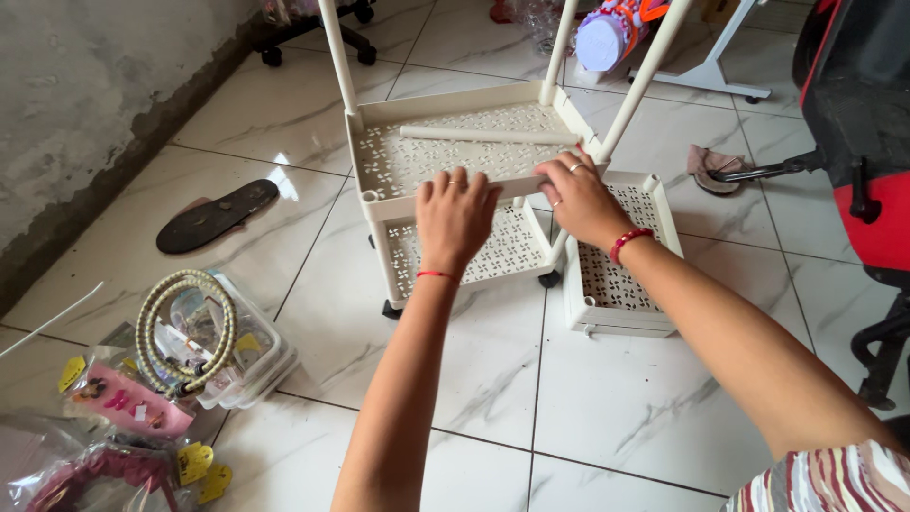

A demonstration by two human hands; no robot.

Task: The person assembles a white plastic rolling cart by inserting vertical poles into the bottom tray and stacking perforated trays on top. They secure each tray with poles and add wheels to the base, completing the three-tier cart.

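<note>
Head view: left hand (455,213) and right hand (578,197) clasp the front rim of a cream perforated shelf tray (417,161), a loose tray (616,275) at four o'clock.

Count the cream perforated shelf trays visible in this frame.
3: the top tray under both hands, a lower tray on the same wheeled frame beneath it, and a loose tray on the floor at the right. Others may be hidden.
</note>
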